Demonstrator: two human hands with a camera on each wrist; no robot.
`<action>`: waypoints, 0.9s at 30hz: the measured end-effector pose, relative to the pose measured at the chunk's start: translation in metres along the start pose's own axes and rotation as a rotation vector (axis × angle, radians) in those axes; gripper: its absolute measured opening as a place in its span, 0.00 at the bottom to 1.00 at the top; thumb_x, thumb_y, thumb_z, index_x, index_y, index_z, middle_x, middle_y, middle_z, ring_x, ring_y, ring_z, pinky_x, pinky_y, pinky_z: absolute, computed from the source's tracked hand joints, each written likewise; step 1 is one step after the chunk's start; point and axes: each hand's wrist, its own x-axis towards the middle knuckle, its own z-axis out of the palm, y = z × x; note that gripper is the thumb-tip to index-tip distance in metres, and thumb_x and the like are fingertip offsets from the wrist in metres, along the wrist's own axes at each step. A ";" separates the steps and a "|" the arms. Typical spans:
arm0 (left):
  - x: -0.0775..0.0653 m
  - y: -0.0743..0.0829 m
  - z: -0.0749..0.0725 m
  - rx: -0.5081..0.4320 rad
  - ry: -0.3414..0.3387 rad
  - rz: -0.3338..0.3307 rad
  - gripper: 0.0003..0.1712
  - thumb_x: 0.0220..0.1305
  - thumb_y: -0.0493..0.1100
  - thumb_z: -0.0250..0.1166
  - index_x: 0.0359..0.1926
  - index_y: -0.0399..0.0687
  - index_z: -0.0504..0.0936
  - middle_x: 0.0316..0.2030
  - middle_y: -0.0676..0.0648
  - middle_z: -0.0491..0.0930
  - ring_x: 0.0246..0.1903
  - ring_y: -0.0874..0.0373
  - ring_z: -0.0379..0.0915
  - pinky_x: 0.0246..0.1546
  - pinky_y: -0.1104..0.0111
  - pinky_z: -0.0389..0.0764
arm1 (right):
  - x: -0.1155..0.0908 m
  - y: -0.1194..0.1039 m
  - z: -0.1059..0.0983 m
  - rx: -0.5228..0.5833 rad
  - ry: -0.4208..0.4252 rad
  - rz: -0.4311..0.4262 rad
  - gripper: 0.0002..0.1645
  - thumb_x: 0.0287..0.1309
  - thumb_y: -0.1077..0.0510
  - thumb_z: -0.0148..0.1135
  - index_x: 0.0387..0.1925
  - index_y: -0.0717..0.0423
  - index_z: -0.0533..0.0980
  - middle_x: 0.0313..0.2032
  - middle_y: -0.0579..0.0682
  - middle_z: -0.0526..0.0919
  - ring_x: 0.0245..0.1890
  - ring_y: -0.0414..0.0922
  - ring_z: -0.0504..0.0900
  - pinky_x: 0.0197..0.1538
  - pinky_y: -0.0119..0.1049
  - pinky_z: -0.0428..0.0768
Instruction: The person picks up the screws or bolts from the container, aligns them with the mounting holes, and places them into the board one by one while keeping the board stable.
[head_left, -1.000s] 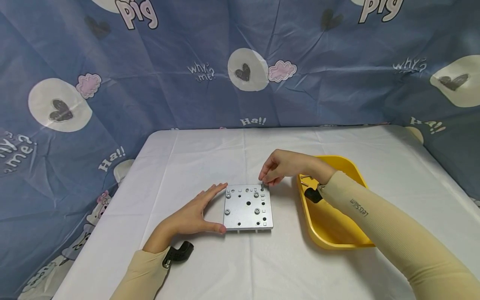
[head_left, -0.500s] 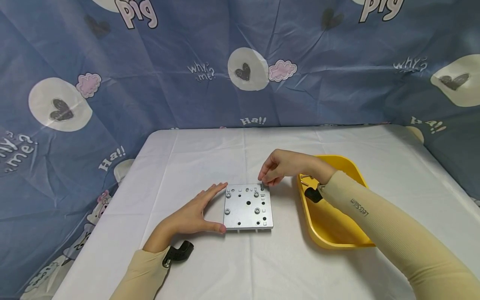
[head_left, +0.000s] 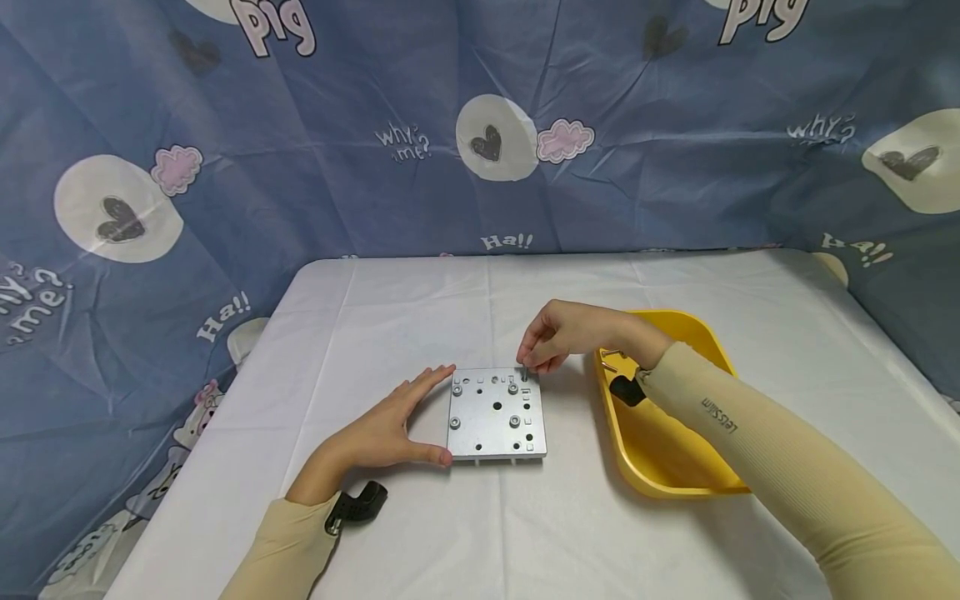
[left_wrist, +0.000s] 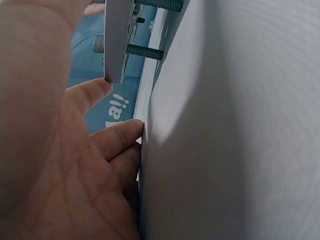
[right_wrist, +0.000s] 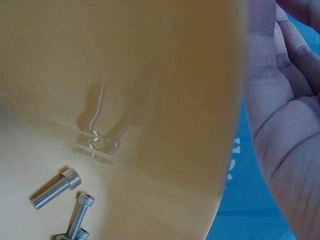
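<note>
A silver metal plate [head_left: 497,433] with several holes lies on the white cloth, raised on bolts whose threaded ends [left_wrist: 145,51] poke out below it in the left wrist view. Several socket-head bolts [head_left: 513,422] stand in its top. My left hand [head_left: 378,429] is spread along the plate's left side, index fingertip at the far corner and thumb at the near one. At the far right corner my right hand [head_left: 558,335] pinches a small bolt [head_left: 525,374] upright over the plate. Its head is hidden by the fingertips.
A yellow bin [head_left: 652,490] stands to the right, under the right forearm. Loose socket-head bolts [right_wrist: 57,189] lie in it, seen closer in the right wrist view. A blue printed cloth [head_left: 420,200] hangs behind the table.
Both hands and the plate stay nearly where they were. The bolt in the right fingers appears very slightly lower than a second ago.
</note>
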 end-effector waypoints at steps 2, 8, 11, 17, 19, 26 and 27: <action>0.000 0.000 0.000 -0.001 0.001 0.000 0.73 0.45 0.63 0.87 0.86 0.65 0.54 0.86 0.44 0.52 0.86 0.36 0.42 0.86 0.37 0.43 | -0.001 0.000 0.000 -0.002 -0.002 -0.003 0.11 0.70 0.64 0.68 0.49 0.67 0.87 0.34 0.52 0.92 0.33 0.39 0.88 0.50 0.40 0.93; 0.000 0.000 0.001 -0.002 0.003 0.005 0.72 0.46 0.63 0.87 0.86 0.66 0.54 0.86 0.45 0.52 0.86 0.37 0.42 0.86 0.37 0.43 | -0.002 -0.001 0.001 -0.006 -0.002 -0.007 0.11 0.71 0.63 0.68 0.49 0.67 0.87 0.34 0.52 0.92 0.34 0.40 0.88 0.50 0.40 0.93; 0.000 -0.001 0.001 -0.002 0.004 0.011 0.72 0.46 0.63 0.87 0.86 0.65 0.54 0.86 0.44 0.53 0.86 0.36 0.42 0.86 0.37 0.43 | -0.002 0.000 0.001 -0.012 -0.002 -0.007 0.11 0.71 0.62 0.68 0.49 0.66 0.87 0.34 0.52 0.92 0.34 0.40 0.88 0.49 0.38 0.92; 0.000 -0.001 0.002 0.001 0.005 0.012 0.73 0.46 0.63 0.87 0.86 0.65 0.54 0.86 0.44 0.52 0.86 0.36 0.42 0.86 0.37 0.43 | -0.002 0.001 0.001 -0.018 -0.002 -0.007 0.11 0.71 0.62 0.68 0.49 0.66 0.87 0.34 0.53 0.92 0.34 0.41 0.88 0.48 0.36 0.92; 0.000 -0.002 0.002 0.003 0.005 0.011 0.73 0.46 0.63 0.87 0.86 0.65 0.54 0.86 0.44 0.52 0.86 0.36 0.42 0.86 0.37 0.43 | -0.002 0.001 0.001 -0.013 -0.001 -0.006 0.11 0.71 0.62 0.68 0.49 0.66 0.87 0.35 0.54 0.92 0.34 0.40 0.88 0.48 0.37 0.92; 0.001 -0.003 0.003 0.006 0.005 0.005 0.72 0.45 0.64 0.87 0.86 0.70 0.53 0.86 0.43 0.51 0.86 0.37 0.42 0.86 0.37 0.43 | -0.003 0.002 -0.001 -0.001 0.007 -0.010 0.12 0.71 0.64 0.68 0.49 0.69 0.86 0.36 0.58 0.92 0.33 0.41 0.88 0.48 0.37 0.92; 0.001 -0.003 0.003 0.007 0.005 0.004 0.72 0.46 0.64 0.87 0.86 0.71 0.53 0.86 0.43 0.51 0.86 0.37 0.42 0.86 0.37 0.43 | -0.003 0.002 -0.001 0.000 0.007 -0.010 0.12 0.71 0.64 0.67 0.49 0.69 0.86 0.36 0.58 0.92 0.34 0.41 0.88 0.47 0.37 0.92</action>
